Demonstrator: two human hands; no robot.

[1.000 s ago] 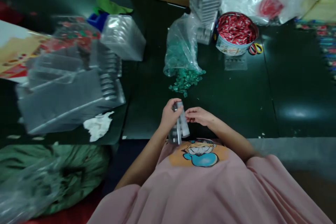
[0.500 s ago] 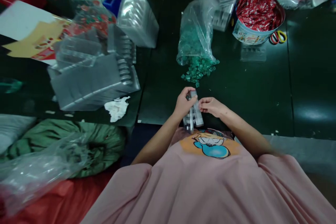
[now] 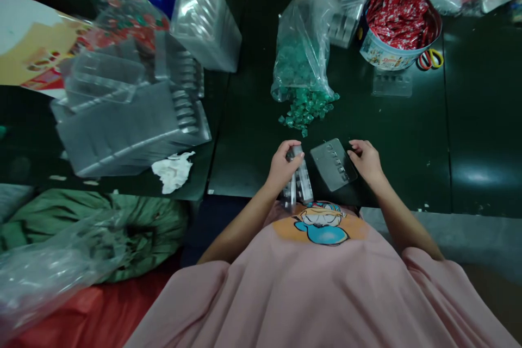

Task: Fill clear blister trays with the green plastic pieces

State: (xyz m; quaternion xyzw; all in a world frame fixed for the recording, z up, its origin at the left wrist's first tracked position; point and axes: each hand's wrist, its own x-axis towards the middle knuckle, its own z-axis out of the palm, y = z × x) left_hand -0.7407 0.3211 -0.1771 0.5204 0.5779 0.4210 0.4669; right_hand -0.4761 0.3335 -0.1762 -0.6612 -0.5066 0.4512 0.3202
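Newly laid on the dark table (image 3: 253, 114), one transparent tray (image 3: 332, 164) with a row of molded shapes is flanked by the released right hand (image 3: 366, 163); clear plastic trays (image 3: 304, 179) are gripped by the left hand (image 3: 283, 167).

Glossy clear plastic tray (image 3: 328, 167), smooth dark tabletop (image 3: 402, 136)
Green pieces (image 3: 306, 110) shine, perhaps plastic; pink shirt (image 3: 318, 293), soft matt cloth.

Tray (image 3: 327, 166) clear, perhaps greyish; pebbles (image 3: 308, 109) green; packets (image 3: 402, 20) red, white-flecked.
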